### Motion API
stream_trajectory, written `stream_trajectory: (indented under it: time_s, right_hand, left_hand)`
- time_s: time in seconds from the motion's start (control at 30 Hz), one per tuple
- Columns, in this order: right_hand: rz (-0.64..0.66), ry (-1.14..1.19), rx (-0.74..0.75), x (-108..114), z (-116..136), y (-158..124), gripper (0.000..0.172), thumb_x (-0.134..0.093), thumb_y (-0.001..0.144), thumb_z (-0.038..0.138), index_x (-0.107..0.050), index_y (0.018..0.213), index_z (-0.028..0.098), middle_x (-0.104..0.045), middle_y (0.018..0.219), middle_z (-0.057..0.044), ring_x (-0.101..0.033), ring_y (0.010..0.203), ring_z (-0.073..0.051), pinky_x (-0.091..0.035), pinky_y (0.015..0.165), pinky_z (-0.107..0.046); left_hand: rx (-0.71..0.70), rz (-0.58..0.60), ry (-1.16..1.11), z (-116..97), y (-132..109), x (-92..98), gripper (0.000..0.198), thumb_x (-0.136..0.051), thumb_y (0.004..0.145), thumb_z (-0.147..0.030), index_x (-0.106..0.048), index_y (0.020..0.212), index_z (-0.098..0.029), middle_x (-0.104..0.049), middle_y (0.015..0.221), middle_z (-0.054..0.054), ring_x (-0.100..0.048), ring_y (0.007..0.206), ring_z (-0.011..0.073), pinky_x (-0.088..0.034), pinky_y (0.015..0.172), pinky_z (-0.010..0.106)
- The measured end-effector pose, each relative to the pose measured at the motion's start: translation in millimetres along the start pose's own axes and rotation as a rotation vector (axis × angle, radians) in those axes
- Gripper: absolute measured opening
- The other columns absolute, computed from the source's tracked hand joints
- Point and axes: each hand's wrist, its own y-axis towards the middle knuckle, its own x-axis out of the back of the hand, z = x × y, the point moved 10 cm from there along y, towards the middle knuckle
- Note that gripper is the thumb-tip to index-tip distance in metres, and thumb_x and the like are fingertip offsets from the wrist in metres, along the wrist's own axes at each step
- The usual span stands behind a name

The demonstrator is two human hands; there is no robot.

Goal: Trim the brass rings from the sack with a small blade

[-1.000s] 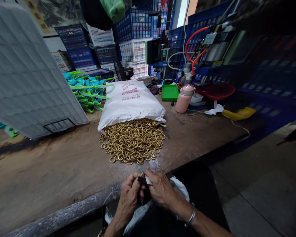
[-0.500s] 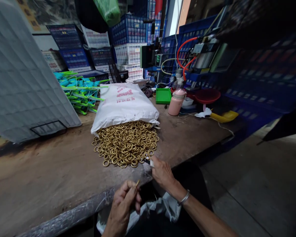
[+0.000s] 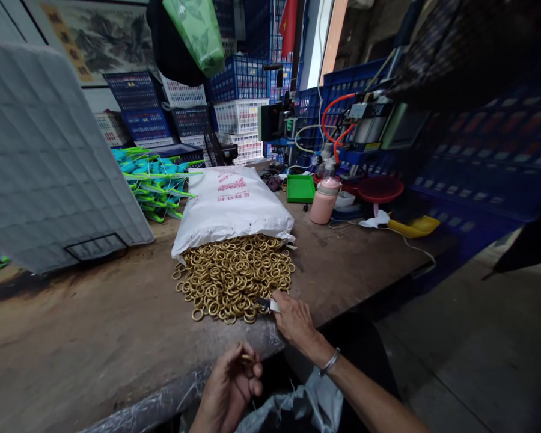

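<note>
A pile of brass-coloured rings (image 3: 234, 276) spills from the mouth of a white sack (image 3: 234, 207) with red print. My right hand (image 3: 295, 319) is closed on a small tool (image 3: 267, 304) with a dark tip and a whitish part; the tip is over the front right of the pile. Below the table's front edge, my left hand (image 3: 234, 382) is turned partly palm up with its fingers curled round a brass ring (image 3: 247, 358). A pale plastic bag (image 3: 309, 403) lies under my hands.
A grey padded panel (image 3: 58, 162) stands at the left, beside green and blue plastic pieces (image 3: 155, 180). Behind the sack are a green tray (image 3: 300, 189), a pink bottle (image 3: 324, 201), a red dish (image 3: 380, 189) and a yellow scoop (image 3: 415, 226). Stacked crates fill the back.
The view has tilted up slightly. My right hand's tool has moved left over the rings. My left hand has rolled palm upward, its ring now lower between the fingers.
</note>
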Motion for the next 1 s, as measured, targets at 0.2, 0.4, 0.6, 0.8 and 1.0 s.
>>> stream_trajectory:
  time_s: [0.2,0.4,0.6,0.8,1.0]
  right_hand:
    - [0.015,0.252,0.013,9.9,1.2,0.6,0.013,-0.039,0.076,0.012,-0.049,0.081,0.018,-0.056,0.07,-0.001,-0.048,0.062,-0.012,-0.027,0.057,-0.022]
    - [0.167,0.833,0.083,9.6,25.9,-11.6,0.023,-0.04,0.083,0.035,-0.046,0.068,0.018,-0.042,0.06,0.004,-0.038,0.057,-0.009,-0.032,0.055,-0.02]
    - [0.388,1.117,0.029,-12.9,40.4,-25.1,0.026,-0.046,0.08,0.041,-0.046,0.07,0.017,-0.036,0.055,0.007,-0.031,0.049,-0.007,-0.029,0.048,-0.019]
    - [0.36,1.076,-0.022,-21.9,38.9,-26.9,0.03,-0.042,0.083,0.042,-0.045,0.065,0.018,-0.041,0.052,0.006,-0.033,0.048,-0.006,-0.029,0.049,-0.019]
    - [0.316,1.005,-0.057,-22.8,39.5,-24.7,0.025,-0.043,0.081,0.037,-0.045,0.065,0.018,-0.044,0.052,0.006,-0.037,0.049,-0.007,-0.031,0.05,-0.018]
  left_hand:
    - [-0.07,-0.077,0.114,-10.8,8.5,0.1,0.024,-0.065,0.069,-0.033,-0.053,0.065,-0.013,-0.057,0.069,0.003,-0.052,0.057,0.01,-0.04,0.043,0.019]
    - [-0.252,-0.111,0.456,-31.6,16.9,-5.8,0.037,-0.062,0.07,-0.038,-0.049,0.099,-0.017,-0.055,0.064,-0.002,-0.049,0.046,0.0078,-0.035,0.035,0.015]
    - [-0.254,-0.124,0.637,-32.1,14.4,-7.2,0.028,-0.057,0.073,-0.043,-0.054,0.081,-0.016,-0.047,0.053,-0.006,-0.037,0.037,0.0042,-0.029,0.034,0.014]
    - [-0.445,-0.201,0.832,-50.3,3.8,-12.8,0.02,-0.055,0.073,-0.035,-0.058,0.066,-0.016,-0.05,0.049,-0.005,-0.041,0.041,0.0072,-0.033,0.041,0.017]
    - [-0.473,-0.19,0.859,-51.4,0.5,-15.8,0.019,-0.055,0.074,-0.033,-0.058,0.065,-0.016,-0.054,0.053,-0.003,-0.045,0.045,0.0083,-0.036,0.044,0.018]
